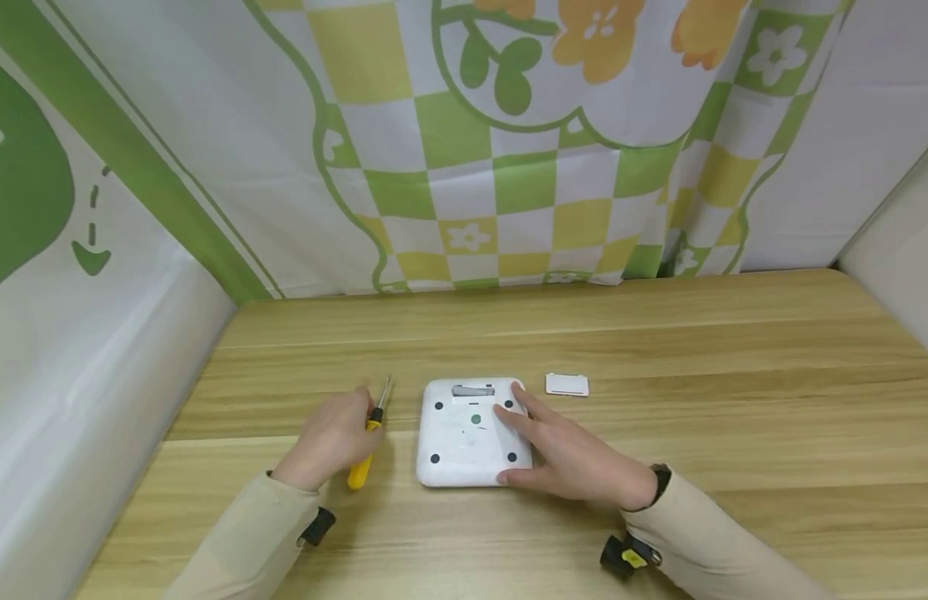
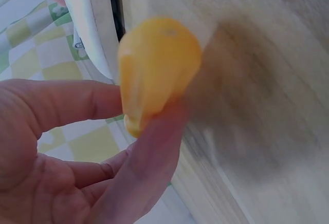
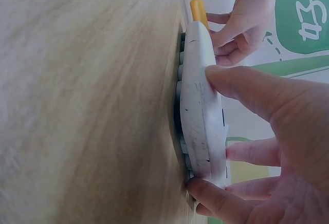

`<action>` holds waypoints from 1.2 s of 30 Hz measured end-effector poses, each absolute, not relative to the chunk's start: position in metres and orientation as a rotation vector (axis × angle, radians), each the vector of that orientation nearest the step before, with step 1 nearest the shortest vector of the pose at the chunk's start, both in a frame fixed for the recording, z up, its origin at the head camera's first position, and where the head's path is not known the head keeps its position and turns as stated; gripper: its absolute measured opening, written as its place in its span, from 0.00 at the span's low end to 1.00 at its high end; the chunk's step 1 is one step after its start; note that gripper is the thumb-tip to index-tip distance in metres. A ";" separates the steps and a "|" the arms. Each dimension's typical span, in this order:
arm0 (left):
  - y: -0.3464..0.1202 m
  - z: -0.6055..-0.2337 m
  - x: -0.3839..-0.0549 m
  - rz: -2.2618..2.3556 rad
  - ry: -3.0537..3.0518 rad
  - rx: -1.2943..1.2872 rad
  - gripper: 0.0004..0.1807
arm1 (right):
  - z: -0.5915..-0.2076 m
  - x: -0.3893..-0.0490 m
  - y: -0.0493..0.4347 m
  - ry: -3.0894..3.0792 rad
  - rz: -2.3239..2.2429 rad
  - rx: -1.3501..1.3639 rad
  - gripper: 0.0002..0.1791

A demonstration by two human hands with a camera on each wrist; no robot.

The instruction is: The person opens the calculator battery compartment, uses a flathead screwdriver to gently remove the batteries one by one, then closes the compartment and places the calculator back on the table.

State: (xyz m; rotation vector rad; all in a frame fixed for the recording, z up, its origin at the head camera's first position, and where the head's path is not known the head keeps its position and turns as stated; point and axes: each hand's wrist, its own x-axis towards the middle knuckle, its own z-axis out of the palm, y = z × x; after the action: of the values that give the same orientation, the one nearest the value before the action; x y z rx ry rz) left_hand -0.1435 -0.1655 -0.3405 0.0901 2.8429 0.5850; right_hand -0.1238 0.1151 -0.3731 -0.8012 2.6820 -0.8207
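A white calculator (image 1: 464, 442) lies face down, its keys against the table in the right wrist view. A slot-shaped battery compartment (image 1: 473, 391) shows uncovered near its far edge, with something grey inside. My right hand (image 1: 576, 457) grips the calculator's right side, thumb at the near corner and fingers over the back and far corner. To the left, my left hand (image 1: 335, 435) pinches a screwdriver (image 1: 361, 471) by its yellow handle, between thumb and fingers. Its metal shaft points away from me, apart from the calculator. A small white battery cover (image 1: 566, 384) lies right of the calculator.
The wooden table (image 1: 734, 392) runs back to a green and yellow checked curtain (image 1: 524, 183). A white and green cloth wall (image 1: 97, 375) borders the left side. Both wrists wear dark straps with small devices (image 1: 617, 557).
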 end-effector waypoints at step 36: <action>-0.166 -0.346 -0.144 0.550 2.794 0.055 0.15 | -0.373 -0.124 0.116 2.686 -0.812 -0.820 0.42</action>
State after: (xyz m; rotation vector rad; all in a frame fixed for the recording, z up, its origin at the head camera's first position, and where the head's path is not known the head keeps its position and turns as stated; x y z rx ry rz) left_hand -0.1444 -0.1657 -0.3455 0.0547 2.7935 0.5501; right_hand -0.1236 0.1156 -0.3734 -0.8201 2.6860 -0.8119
